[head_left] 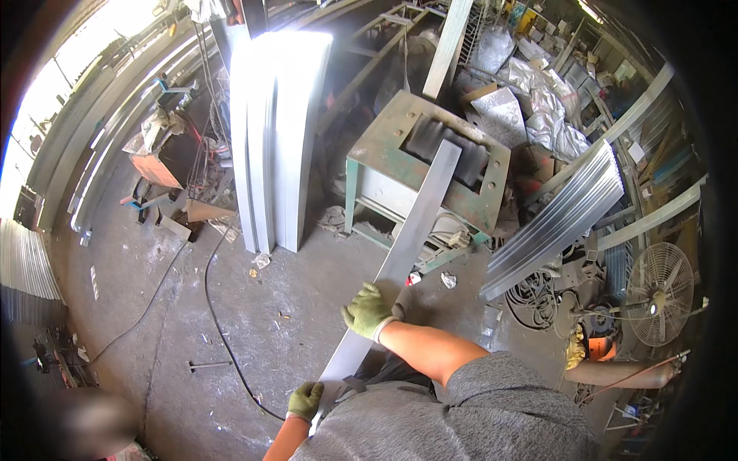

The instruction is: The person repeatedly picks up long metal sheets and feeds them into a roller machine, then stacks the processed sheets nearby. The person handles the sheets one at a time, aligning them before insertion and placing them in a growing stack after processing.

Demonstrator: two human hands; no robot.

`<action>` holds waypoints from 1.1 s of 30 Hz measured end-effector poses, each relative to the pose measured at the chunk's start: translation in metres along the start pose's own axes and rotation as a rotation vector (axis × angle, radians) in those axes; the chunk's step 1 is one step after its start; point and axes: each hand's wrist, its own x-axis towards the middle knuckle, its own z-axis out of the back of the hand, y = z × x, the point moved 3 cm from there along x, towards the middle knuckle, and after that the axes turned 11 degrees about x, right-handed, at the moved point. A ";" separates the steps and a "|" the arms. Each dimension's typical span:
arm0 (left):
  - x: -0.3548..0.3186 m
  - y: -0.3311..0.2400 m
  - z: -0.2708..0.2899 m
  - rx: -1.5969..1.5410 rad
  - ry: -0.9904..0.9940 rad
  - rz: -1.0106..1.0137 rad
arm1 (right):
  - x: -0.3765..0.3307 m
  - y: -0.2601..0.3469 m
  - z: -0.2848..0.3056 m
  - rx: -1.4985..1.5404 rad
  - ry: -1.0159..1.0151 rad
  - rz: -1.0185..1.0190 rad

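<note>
**Trainee:** Over the concrete floor (254,323), what am I holding, and where is it lying?

**Instructor:** You are holding a long flat metal strip (415,230). Its far end is resting on the green steel worktop (384,142), across the dark slot in its top, and its near end is reaching back to your body. Your right hand (367,310), in a green knit glove, is wrapping closed around the strip about midway along. Your left hand (306,399), gloved the same, is closing on the near end, down by your waist.

**Trainee:** How should I be handling it?

**Instructor:** In my judgement, you are doing well to keep both grips firm and the strip flat, in line with the slot. Let the worktop carry the far end, and keep your fingers off the thin edges, which are probably sharp.

**Trainee:** And the materials around me?

**Instructor:** The strip is looking smooth, dull grey and straight-edged. The worktop is showing worn green paint and rust. Tall pale sheet panels (277,131) are standing upright to the left, ribbed corrugated sheets (561,219) are leaning at the right, and a round wire-caged fan (659,293) is standing beyond them. A black cable (223,338) is trailing across the dusty floor.
</note>
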 end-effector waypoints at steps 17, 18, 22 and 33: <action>-0.017 -0.083 0.075 0.200 -0.782 -0.713 | 0.066 -0.011 0.192 1.706 -0.388 -0.187; -0.017 -0.088 0.074 0.261 -0.734 -0.717 | 0.070 -0.009 0.196 1.641 -0.404 -0.238; -0.025 -0.085 0.073 0.363 -0.859 -0.730 | 0.089 -0.016 0.193 1.476 -0.468 -0.435; 0.083 -0.223 0.076 0.258 -0.535 -0.390 | 0.048 -0.026 0.115 1.728 -0.212 -0.775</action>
